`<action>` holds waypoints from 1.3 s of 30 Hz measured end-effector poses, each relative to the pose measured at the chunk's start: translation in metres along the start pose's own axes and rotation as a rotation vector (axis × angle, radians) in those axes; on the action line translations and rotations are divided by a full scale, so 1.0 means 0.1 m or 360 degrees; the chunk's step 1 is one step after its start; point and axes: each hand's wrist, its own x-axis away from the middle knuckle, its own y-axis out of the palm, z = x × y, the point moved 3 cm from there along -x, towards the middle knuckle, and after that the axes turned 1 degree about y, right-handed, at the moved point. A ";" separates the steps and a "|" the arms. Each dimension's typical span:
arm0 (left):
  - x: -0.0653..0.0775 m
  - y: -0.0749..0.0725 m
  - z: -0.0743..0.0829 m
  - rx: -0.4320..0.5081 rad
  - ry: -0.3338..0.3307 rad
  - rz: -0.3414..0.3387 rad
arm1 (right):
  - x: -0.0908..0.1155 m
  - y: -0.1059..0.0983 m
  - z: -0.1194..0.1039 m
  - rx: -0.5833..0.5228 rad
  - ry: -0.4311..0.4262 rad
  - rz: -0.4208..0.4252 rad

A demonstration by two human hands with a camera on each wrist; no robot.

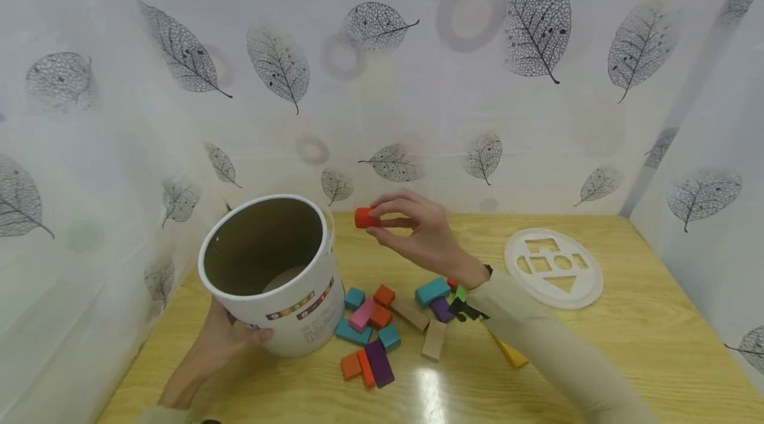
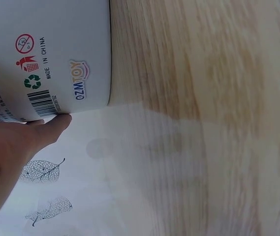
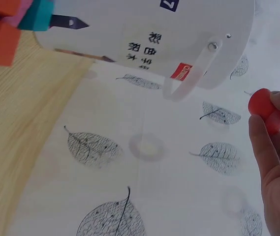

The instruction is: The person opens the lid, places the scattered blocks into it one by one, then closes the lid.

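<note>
A white bucket (image 1: 298,318) with printed labels stands at the left of the table, its mouth facing up and a little toward me. My left hand (image 1: 229,338) holds its lower left side, thumb on the front; the other fingers are mostly hidden behind it. In the left wrist view, fingers (image 2: 53,129) touch the bucket wall (image 2: 80,39) beside a barcode. My right hand (image 1: 418,225) pinches a small red cylinder block (image 1: 365,217) between thumb and fingertips, in the air right of the bucket's rim. The right wrist view shows the red block (image 3: 261,103) at the fingertips.
Several coloured blocks lie right of the bucket, among them a purple block (image 1: 379,363), a pink block (image 1: 361,315) and a wooden block (image 1: 434,340). A yellow block (image 1: 510,350) lies by the right forearm. A white lid with shaped holes (image 1: 579,291) rests at the right. Behind hangs a leaf-patterned curtain (image 1: 418,99).
</note>
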 end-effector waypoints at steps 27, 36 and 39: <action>0.00 -0.02 -0.03 -0.0012 -0.0012 -0.0023 | -0.64 0.77 -0.09 0.0297 -0.0250 -0.0384; -0.01 -0.01 -0.02 -0.0001 -0.0034 -0.0034 | -0.68 0.86 -0.09 0.0313 -0.0263 -0.0428; -0.01 -0.01 -0.01 0.0000 -0.0030 -0.0039 | -0.68 0.86 -0.09 0.0327 -0.0271 -0.0424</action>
